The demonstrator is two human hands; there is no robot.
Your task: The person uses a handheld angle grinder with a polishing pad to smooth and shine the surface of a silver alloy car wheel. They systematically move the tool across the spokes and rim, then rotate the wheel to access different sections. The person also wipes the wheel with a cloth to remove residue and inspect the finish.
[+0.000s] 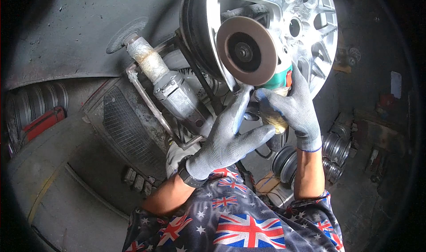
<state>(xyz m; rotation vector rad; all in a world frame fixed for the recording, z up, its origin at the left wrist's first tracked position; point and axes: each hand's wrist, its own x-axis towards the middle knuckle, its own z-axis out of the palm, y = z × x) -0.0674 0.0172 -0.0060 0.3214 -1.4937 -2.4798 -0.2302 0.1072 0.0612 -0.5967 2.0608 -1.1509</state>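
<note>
The angle grinder [255, 61], its brown sanding disc facing the camera and its body running away down-right, was gripped by both gloved hands, left hand [230, 136] and right hand [290, 105], against the silver alloy wheel [306, 25]. Beyond lay a dusty grey workshop floor [66, 43]. A second grinder [164, 81] rested on a metal frame, angled up-left, and wheel rims [335, 147] were stacked to the right.

A second grinder [166, 81] lies on a metal frame [146, 103], bare rims [337, 147] (perhaps stacked) lower right
</note>
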